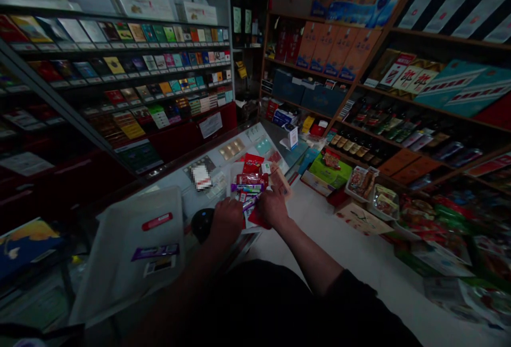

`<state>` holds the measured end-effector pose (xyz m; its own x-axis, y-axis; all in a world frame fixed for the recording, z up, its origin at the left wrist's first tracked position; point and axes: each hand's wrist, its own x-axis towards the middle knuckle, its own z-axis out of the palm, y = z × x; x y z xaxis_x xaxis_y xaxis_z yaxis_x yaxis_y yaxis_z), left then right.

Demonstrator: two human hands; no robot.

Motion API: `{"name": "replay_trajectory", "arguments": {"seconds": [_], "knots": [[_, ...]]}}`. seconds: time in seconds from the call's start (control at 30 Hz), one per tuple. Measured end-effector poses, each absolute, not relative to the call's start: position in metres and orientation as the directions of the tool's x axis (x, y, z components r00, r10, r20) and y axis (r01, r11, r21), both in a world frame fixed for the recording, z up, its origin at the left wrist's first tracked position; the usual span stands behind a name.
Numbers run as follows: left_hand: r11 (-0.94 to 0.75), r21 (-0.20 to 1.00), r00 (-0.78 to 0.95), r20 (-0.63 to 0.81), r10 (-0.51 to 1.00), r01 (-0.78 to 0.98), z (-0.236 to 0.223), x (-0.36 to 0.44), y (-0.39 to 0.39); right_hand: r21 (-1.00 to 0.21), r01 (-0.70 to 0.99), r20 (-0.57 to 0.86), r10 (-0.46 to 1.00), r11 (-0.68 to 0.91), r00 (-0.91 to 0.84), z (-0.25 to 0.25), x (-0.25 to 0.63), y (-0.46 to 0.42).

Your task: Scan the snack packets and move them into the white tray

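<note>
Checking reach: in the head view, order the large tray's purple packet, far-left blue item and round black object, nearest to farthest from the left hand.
1. Round black object: beside the left hand.
2. Purple packet: farther left, in the tray.
3. Blue item: leftmost, past the tray.

purple wrapper [244, 188], red packet [253, 163], white tray [120, 254], black sleeve [353, 296].

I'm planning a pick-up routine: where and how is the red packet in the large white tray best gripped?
Pinch the red packet across its narrow middle, probably from above with the nearer left hand: it is long and slim, lies apart from the purple packet, and the raised walls of the white tray would likely hinder a low approach.
</note>
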<state>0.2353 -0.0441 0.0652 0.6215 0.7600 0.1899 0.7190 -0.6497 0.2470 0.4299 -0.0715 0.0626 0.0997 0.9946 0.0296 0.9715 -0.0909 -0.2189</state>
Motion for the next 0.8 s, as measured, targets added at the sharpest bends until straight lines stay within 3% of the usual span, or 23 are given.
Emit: {"name": "replay_trajectory", "arguments": {"seconds": [0.1,0.23,0.57,0.8], "knots": [[-0.619,0.159,0.581,0.231,0.781,0.769,0.057,0.250,-0.041,-0.206,0.976,0.033,0.997,-0.063,0.072,0.054,0.442,-0.063],[-0.573,0.138,0.538,0.224,0.813,0.808,0.046,0.260,-0.033,-0.204,0.978,-0.015,0.999,-0.031,0.028,0.044,0.451,-0.051],[-0.488,0.193,0.472,0.126,0.872,0.851,0.034,0.266,-0.024,-0.200,0.979,-0.082,0.994,0.048,-0.065,0.038,0.466,-0.029],[-0.425,0.080,0.427,-0.016,0.904,0.902,0.050,0.264,-0.024,-0.178,0.982,-0.116,0.990,0.058,-0.079,0.042,0.474,-0.021]]}}
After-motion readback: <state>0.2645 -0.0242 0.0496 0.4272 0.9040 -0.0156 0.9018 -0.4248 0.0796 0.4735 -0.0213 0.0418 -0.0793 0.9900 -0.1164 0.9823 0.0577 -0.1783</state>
